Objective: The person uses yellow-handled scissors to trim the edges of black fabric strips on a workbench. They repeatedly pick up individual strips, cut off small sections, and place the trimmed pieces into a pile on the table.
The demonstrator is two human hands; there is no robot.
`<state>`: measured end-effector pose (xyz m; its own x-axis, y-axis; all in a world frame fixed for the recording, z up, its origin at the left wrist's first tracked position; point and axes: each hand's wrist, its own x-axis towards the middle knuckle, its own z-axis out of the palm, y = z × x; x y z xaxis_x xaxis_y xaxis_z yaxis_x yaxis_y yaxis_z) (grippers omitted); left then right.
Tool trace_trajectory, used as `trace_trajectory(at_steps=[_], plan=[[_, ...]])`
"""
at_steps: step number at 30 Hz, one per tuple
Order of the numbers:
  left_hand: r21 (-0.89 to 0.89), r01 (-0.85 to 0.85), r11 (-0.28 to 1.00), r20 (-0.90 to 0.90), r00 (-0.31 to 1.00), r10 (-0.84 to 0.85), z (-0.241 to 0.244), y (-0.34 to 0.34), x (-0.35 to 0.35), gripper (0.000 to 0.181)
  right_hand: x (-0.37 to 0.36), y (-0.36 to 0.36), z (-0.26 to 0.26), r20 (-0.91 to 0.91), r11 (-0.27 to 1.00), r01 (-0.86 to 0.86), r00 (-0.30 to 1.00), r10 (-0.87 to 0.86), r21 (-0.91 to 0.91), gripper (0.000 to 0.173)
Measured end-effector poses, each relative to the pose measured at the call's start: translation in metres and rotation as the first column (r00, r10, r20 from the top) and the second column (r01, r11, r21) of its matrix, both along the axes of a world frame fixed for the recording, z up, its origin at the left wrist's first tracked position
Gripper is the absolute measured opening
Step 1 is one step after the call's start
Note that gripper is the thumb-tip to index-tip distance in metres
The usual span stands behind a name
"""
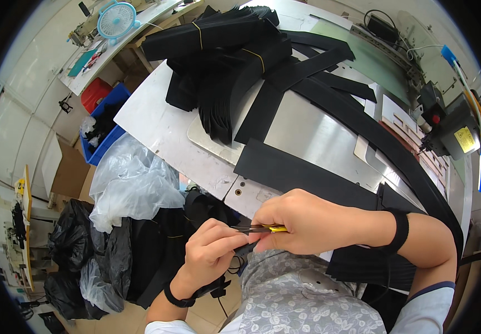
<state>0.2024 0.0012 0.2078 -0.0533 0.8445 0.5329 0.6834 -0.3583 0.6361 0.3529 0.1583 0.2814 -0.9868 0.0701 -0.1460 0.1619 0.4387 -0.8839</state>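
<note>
My right hand [294, 219] grips a pair of thread snips [277, 229] with yellow on the handle. The dark blades point left, towards the fingers of my left hand [213, 246]. Between the two hands is a small piece of black material [245, 249], pinched by my left hand; its far end is hidden by the fingers. Both hands meet in front of the apron [307, 292], just off the table's near edge. Beyond them, a wide black strip [299, 169] lies across the white table [148, 112].
Bundles of black strips [223, 41] tied with yellow bands are heaped at the back. A long strip [370, 121] curves down the right side, near a machine head [453, 125]. At left are clear plastic [136, 179], black bags [73, 238] and a blue crate [102, 146].
</note>
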Motion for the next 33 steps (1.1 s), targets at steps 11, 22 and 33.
trace_trajectory(at_steps=[11,22,33], plan=[[0.019,-0.005,1.0,0.025,1.0,0.004,-0.002,0.002,0.004,0.03,0.0,-0.017,-0.013,0.035,0.983,-0.067,0.997,0.062,0.171,0.028],[0.097,-0.025,0.995,-0.011,1.0,0.026,-0.024,0.007,-0.004,0.035,0.015,-0.019,-0.012,0.106,0.993,-0.046,0.993,0.057,-0.111,0.026],[-0.296,0.138,0.945,0.258,0.964,-0.059,-0.007,0.001,-0.001,0.013,0.002,-0.016,-0.007,0.301,0.905,0.238,0.944,-0.131,-0.353,0.022]])
